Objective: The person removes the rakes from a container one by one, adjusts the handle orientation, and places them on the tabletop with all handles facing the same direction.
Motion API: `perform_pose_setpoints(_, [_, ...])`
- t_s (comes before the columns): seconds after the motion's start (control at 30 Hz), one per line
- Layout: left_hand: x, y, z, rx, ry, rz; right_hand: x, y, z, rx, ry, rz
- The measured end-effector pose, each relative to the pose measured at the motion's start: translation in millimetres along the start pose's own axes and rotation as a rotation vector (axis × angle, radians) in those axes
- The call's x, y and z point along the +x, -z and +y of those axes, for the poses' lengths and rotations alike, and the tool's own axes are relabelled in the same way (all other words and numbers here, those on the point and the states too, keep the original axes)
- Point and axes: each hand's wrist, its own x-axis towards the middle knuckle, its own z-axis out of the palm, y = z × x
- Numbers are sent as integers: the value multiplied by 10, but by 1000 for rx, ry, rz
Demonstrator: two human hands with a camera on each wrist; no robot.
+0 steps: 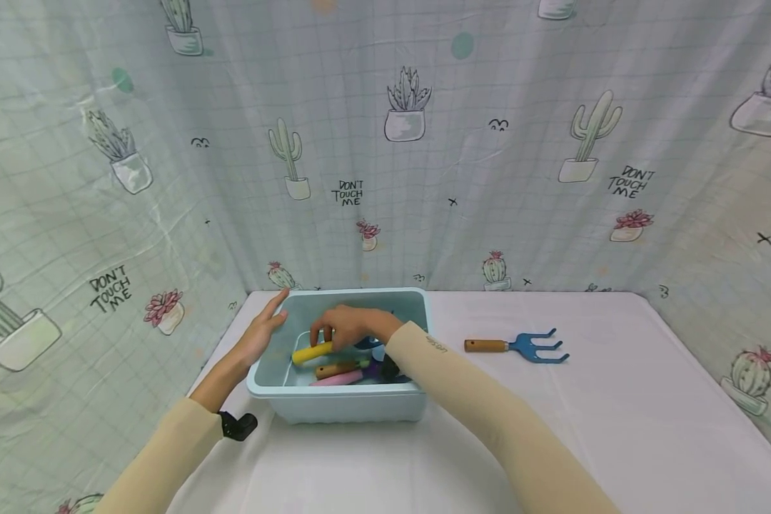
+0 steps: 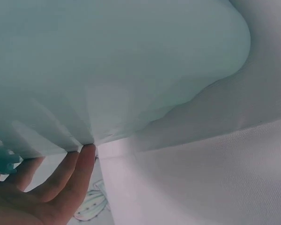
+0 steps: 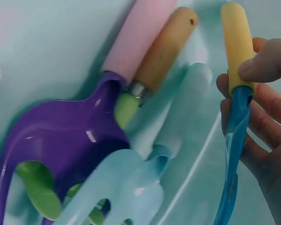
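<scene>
Inside a light blue plastic bin (image 1: 340,407), my right hand (image 1: 350,327) pinches the yellow handle of a blue garden tool (image 3: 238,47) between thumb and fingers. Its blue head is seen edge-on in the right wrist view. Beside it lie a purple fork-like tool (image 3: 70,129) with a pink handle, a light blue fork (image 3: 126,180) and a green tool with a wooden handle (image 3: 166,49), partly covered by the purple one. My left hand (image 1: 260,337) is at the bin's left side, its extended fingertips touching the outer wall near the rim.
Right of the bin, a blue three-pronged hand fork (image 1: 514,347) with a wooden handle lies on the white table (image 1: 617,414). A cactus-print cloth (image 1: 450,171) hangs behind and at both sides. A black camera mount (image 1: 238,426) is on the left wrist.
</scene>
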Motion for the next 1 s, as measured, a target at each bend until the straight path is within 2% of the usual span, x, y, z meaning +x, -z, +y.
perform_pose_setpoints(0.57, [3,-36,66,-9,21,-15,-121,131,-101,-21,14,19])
perform_pose_setpoints(0.8, [-4,-10,29,17,20,0,-150,196,-150,-70,33,26])
perform_pose_setpoints(1.0, [-6,-13,7,5,14,-8,-294,310,-208,-144,30,38])
